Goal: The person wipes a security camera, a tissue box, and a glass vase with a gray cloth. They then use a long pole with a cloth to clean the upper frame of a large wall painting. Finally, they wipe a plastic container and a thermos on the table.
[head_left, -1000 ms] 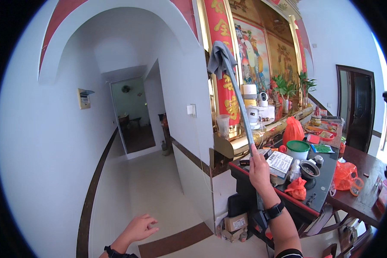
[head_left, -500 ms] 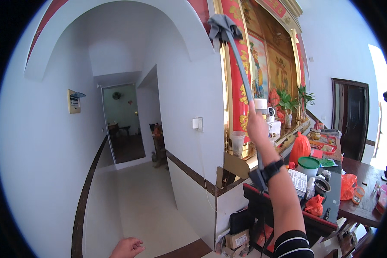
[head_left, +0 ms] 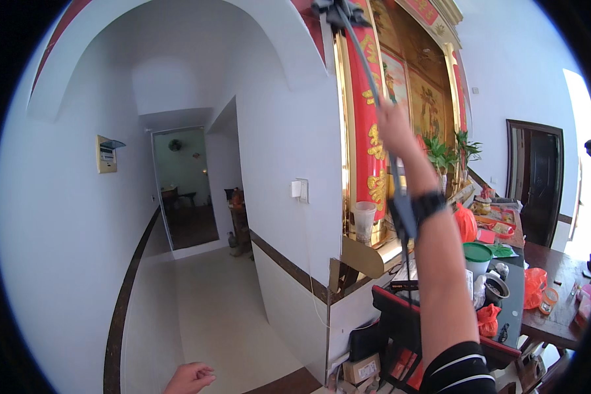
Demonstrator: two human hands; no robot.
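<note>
Toward half past twelve, a grey cloth [head_left: 357,16] is sitting on a long pole [head_left: 366,60]. At two o'clock, the right hand [head_left: 395,125] is squeezing the pole. At seven o'clock, the left hand [head_left: 192,377] is hanging half curled, holding nothing I am seeing. From far off, I am worrying: a loose cloth could be slipping, and a wobbly pole could be bumping the gold letters [head_left: 376,190] or the clear cup [head_left: 366,218] near half past three. The view's top is cutting off the cloth, blur is smudging the right hand, and the arm [head_left: 446,282] is hiding part of the surface [head_left: 514,292].
</note>
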